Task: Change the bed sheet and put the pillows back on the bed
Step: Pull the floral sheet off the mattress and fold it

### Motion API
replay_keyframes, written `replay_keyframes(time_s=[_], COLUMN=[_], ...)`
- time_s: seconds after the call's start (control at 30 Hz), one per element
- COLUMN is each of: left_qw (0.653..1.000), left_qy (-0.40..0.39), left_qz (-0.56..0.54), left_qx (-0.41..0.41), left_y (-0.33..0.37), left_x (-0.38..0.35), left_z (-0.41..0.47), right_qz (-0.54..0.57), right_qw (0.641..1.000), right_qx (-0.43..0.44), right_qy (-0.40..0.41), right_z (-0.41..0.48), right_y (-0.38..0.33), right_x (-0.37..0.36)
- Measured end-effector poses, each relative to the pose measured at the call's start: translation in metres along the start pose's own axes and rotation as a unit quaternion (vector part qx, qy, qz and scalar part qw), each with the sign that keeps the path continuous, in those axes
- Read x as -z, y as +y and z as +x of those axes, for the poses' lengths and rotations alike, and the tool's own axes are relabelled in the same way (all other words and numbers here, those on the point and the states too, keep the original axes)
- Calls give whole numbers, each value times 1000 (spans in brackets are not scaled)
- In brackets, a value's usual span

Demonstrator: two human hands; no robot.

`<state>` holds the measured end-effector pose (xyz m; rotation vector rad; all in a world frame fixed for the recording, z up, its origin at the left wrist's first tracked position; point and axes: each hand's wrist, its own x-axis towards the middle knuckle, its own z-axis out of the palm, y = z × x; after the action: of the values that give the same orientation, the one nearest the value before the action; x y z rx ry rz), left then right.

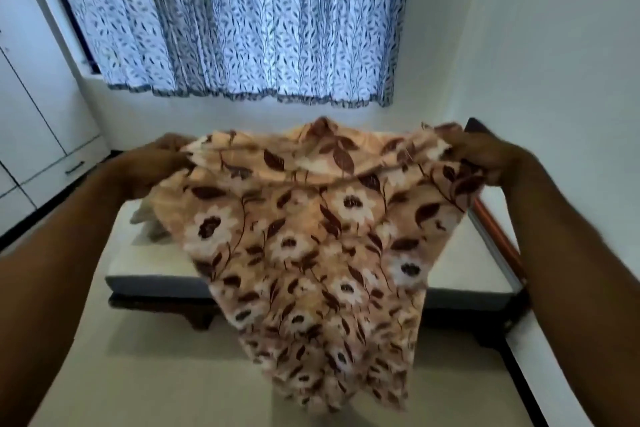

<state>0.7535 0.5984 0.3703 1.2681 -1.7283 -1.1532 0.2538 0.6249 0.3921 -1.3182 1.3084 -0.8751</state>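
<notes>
An orange-tan bed sheet with white flowers and brown leaves hangs in the air in front of me, still partly folded. My left hand grips its upper left edge and my right hand grips its upper right edge, arms stretched forward. Behind and below the sheet is the bed, a bare white mattress on a dark wooden frame. A small pale bundle of cloth lies on the mattress at the left, partly hidden by the sheet. No pillow is in view.
A blue leaf-print curtain covers the window behind the bed. White wardrobe doors and drawers stand at the left. A white wall runs along the bed's right side. Beige floor lies between me and the bed.
</notes>
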Motion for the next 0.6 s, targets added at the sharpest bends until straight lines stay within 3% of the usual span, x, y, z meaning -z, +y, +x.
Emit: replay_keyframes(time_s=[0.07,0.1,0.17,0.27,0.47,0.6], left_qw=[995,982,916,897,911,945], left_qy=[5,55,200,288,336,265], left_qz=[64,164,342,333,238,186], left_qx=[70,79,60,31,30,43], left_y=[-1,1,5,15,16,19], left_x=[4,2,-16,-36,-13,2], left_z=[18,36,63,81,74,63], right_qz=[-90,-184,-338,-290,-313,-259], right_qw=[991,974,907,890,883,924], right_qx=[-62,-66,-30,35,86,94], right_qy=[73,116,248,350,340,267], right_z=[18,35,69,93,101,91], right_y=[0,1,11,16,11,0], right_x=[-4,-8,-19,-37,-15,-5])
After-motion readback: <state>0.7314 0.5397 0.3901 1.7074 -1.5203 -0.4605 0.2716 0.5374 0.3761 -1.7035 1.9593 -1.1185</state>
